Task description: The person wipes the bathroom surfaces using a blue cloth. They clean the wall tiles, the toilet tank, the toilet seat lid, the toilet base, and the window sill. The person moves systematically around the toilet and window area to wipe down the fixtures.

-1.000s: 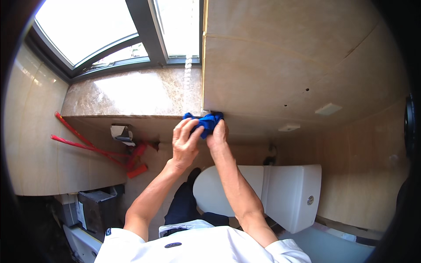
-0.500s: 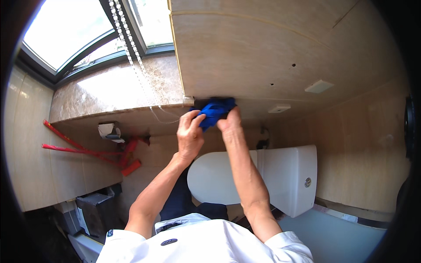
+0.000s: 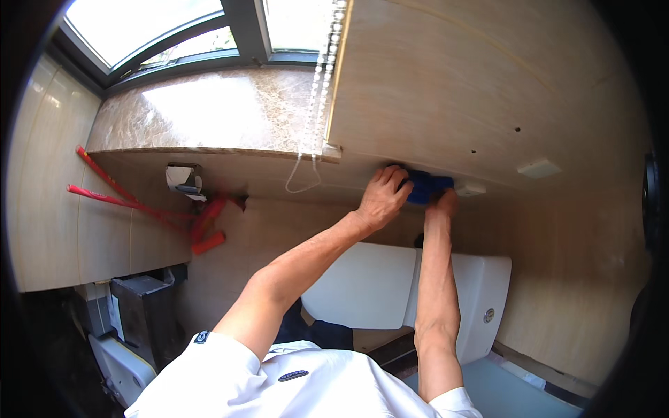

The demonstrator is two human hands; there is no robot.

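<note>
A blue cloth (image 3: 422, 187) lies bunched against the tiled wall (image 3: 418, 90), to the right of the window sill's corner. My left hand (image 3: 383, 197) has its fingers curled onto the cloth's left side. At the cloth's right end, my right hand (image 3: 443, 203) grips it, its fingertips partly hidden behind the fabric. Just beside my right hand is a small white wall plate (image 3: 472, 190). Both arms stretch forward above the white toilet (image 3: 369, 282).
A marble sill (image 3: 209, 115) runs below the window, with a looped bead chain (image 3: 316, 132) hanging over its edge. A paper holder (image 3: 184, 180) is on the wall under it. Red-handled tools (image 3: 202, 226) lean in the left corner. A dark bin (image 3: 146, 306) stands lower left.
Both hands have moved right along the wall with the blue cloth, away from the sill's corner and up to the small wall plate. The view has shifted too.
</note>
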